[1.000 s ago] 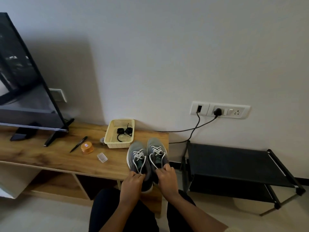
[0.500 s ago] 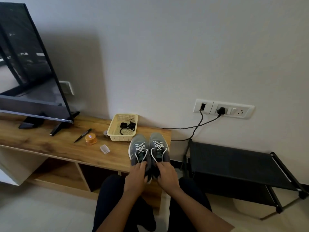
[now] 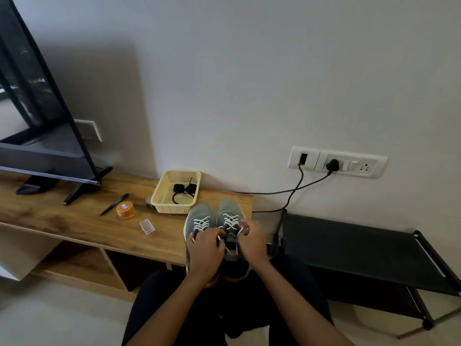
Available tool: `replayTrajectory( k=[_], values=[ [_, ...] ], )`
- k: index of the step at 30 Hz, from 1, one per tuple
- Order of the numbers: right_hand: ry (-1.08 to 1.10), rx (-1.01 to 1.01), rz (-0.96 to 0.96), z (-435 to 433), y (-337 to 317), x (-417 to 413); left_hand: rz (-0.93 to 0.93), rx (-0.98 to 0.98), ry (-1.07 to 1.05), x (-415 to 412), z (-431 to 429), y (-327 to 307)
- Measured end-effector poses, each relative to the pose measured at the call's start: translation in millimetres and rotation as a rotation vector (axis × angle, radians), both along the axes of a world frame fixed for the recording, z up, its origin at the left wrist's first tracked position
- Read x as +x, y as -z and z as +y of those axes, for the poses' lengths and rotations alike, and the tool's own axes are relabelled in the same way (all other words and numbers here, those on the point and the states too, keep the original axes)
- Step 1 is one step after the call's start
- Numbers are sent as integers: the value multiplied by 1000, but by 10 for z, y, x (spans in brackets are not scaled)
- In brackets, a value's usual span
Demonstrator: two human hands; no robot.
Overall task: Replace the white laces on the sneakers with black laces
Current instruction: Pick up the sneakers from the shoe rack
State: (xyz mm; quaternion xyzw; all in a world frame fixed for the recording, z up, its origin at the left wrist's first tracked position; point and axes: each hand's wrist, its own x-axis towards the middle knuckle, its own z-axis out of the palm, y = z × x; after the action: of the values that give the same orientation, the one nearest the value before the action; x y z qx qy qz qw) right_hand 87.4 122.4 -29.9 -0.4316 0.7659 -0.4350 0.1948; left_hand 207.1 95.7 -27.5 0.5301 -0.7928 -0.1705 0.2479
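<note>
White cord first: the white laces (image 3: pixel 231 222) look light and limp, with the only drag likely at the eyelets. I'd take them at the stiff tips or right by the knot, since mid-span they'd just bunch. The sneakers (image 3: pixel 225 211) sit as a pair at the near right corner of the wooden worktop (image 3: pixel 74 221), toes to the wall and heels hanging over the near edge toward the person's lap. The uppers look like soft mesh and should flex, so a shoe probably needs bracing while a lace is drawn. The left hand (image 3: pixel 205 248) is over the back of the left shoe, fingers (image 3: pixel 199 237) curled in, pinching what looks like one white lace end of the right shoe. The right hand (image 3: pixel 252 242) has its fingers (image 3: pixel 245 227) curled tight on the other end, just beside the tongue. Neither hand is spread. Both shoes are fully laced in white, and no eyelet is cleared as far as I can see. The black laces (image 3: pixel 183 191) lie coiled in the cream basket (image 3: pixel 162 193) just beyond the toes, untouched; they look equally thin and floppy, so pick them up by an end.
</note>
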Motion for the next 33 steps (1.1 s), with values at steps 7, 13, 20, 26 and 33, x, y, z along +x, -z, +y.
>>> replayTrajectory(
  k=[7,13,20,26,33],
  values=[
    [-65,122,-37,-612,26,-540,-129,-183,18,-188,-507,-25],
    [-113,194,-229,-551,143,-820,-338,-88,-24,-142,-667,67],
    [-357,380,-111,-450,73,-680,-590,30,-2,-277,-635,-61],
    [-215,283,-200,-433,50,-603,-635,170,-40,-310,-596,-87],
    [-20,143,-663,-420,-77,-587,-161,313,-140,-221,-687,-71]
  ],
)
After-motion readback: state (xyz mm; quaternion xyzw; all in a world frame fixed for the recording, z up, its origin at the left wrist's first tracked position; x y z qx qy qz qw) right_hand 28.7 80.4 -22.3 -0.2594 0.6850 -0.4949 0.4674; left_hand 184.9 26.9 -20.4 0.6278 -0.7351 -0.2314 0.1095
